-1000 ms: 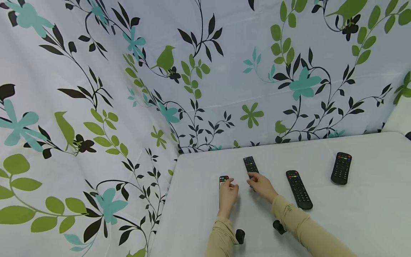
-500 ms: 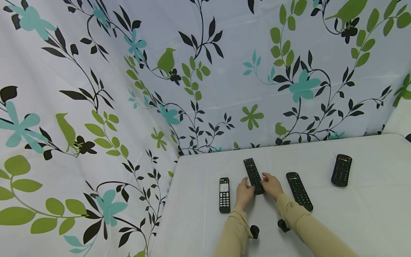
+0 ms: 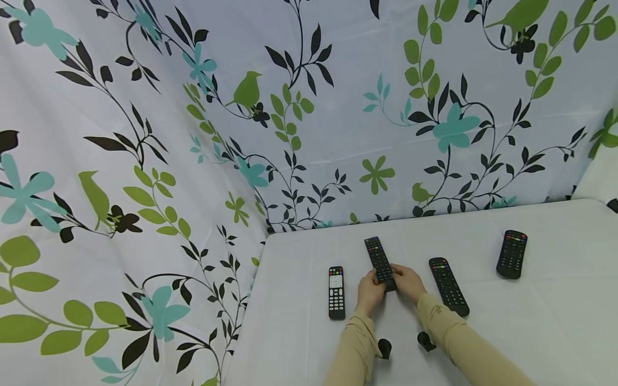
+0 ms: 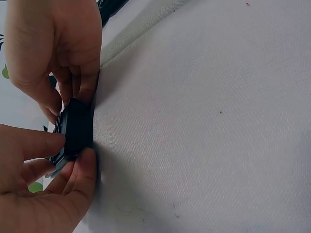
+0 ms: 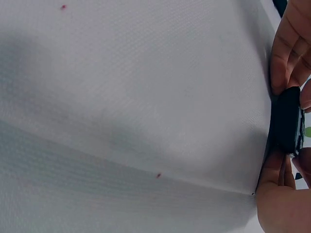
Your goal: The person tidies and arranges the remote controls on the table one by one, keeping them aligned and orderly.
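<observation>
A slim black remote control [image 3: 379, 261] with rows of buttons lies slightly slanted on the white table, held at its near end by both hands. My left hand [image 3: 370, 294] grips its left edge, and my right hand [image 3: 409, 283] grips the right edge. In the left wrist view, the dark end of the remote [image 4: 79, 125] shows between the two hands, with the left thumb on its upper side and fingers along its lower side. The right wrist view shows that same end of the remote [image 5: 287, 120], fingers close to the tabletop.
Left of the hands lies a black remote with white buttons [image 3: 336, 292]. To the right are another long black remote [image 3: 449, 287] and, farther off, a curved black remote [image 3: 512, 254]. A leaf-and-bird patterned curtain [image 3: 338, 134] hangs behind the white table [image 3: 289, 343].
My left hand left the white-buttoned remote and moved right to the slim black one. My right hand shifted to that remote's right edge; both hands have now closed in on it.
</observation>
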Motion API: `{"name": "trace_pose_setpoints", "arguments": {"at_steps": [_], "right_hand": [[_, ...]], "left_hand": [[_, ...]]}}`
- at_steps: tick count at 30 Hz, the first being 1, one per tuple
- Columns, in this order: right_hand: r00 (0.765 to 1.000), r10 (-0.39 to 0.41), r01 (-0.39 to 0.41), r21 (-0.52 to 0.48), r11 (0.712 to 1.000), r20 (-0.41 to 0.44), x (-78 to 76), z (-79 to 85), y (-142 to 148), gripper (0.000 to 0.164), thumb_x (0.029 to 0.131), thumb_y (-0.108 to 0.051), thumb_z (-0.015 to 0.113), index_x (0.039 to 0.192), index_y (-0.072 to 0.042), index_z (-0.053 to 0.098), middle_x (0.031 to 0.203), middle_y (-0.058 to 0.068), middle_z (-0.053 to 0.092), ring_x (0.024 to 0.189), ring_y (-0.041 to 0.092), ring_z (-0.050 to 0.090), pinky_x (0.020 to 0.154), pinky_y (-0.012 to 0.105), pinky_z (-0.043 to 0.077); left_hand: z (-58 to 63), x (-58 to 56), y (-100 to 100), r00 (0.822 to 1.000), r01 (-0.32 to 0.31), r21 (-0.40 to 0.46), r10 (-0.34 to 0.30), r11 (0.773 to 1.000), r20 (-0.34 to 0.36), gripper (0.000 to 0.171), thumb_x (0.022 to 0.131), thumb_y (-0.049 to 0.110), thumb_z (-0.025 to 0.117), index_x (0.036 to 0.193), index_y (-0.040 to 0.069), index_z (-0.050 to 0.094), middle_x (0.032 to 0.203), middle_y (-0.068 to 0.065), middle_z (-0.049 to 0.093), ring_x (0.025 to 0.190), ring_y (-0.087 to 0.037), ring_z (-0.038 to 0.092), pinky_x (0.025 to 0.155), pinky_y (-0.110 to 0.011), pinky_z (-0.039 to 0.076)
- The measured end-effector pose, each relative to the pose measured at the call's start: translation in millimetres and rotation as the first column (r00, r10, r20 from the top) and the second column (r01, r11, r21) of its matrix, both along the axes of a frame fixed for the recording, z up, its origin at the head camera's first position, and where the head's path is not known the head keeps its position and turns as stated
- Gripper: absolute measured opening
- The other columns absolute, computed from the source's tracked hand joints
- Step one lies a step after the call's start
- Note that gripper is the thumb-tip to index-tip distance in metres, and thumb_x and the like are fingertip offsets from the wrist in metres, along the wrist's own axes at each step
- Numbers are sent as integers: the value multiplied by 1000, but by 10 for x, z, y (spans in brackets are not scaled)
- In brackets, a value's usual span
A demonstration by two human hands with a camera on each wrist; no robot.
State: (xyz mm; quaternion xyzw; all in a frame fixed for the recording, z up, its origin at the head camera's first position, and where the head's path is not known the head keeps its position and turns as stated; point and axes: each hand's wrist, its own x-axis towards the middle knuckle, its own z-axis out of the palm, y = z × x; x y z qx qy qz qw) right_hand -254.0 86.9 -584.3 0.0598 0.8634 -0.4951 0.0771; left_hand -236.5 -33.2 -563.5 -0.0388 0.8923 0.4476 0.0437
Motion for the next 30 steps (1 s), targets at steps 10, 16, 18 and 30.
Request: {"name": "trace_pose_setpoints", "arguments": {"at_steps": [10,16,18,30], "right_hand": [[999,34,-33,36,999,-31,65,17,-16,44,87,-5,40,129,6,50,121,30,57,117,44,49,98,52,38],[997,56,-53,67,996,-50,153,47,-36,43,88,-3,40,129,7,49,113,27,62,95,32,58,85,47,44],[997,56,-53,68,996,-45,177,44,-47,43,89,-4,41,129,7,49,113,26,62,90,28,56,81,45,45],[994,46,-40,70,997,-96,321,-6,-143,43,86,-1,42,128,10,49,113,30,61,80,24,51,71,39,42]], "left_hand": [[-34,31,-33,1000,-5,-12,5,1000,-16,53,73,2,62,126,-1,55,74,-5,55,67,-12,45,59,-22,36],[-35,59,-54,1000,-19,9,19,1000,-16,53,72,1,59,125,-1,55,77,-4,52,69,-12,43,59,-21,34],[-35,82,-55,999,-28,25,29,999,-18,53,72,0,57,125,-2,55,77,-4,51,69,-13,42,58,-22,33],[-95,280,-5,993,-117,161,116,980,19,57,74,-9,44,131,-6,48,104,-18,50,80,-18,40,73,-27,38]]}}
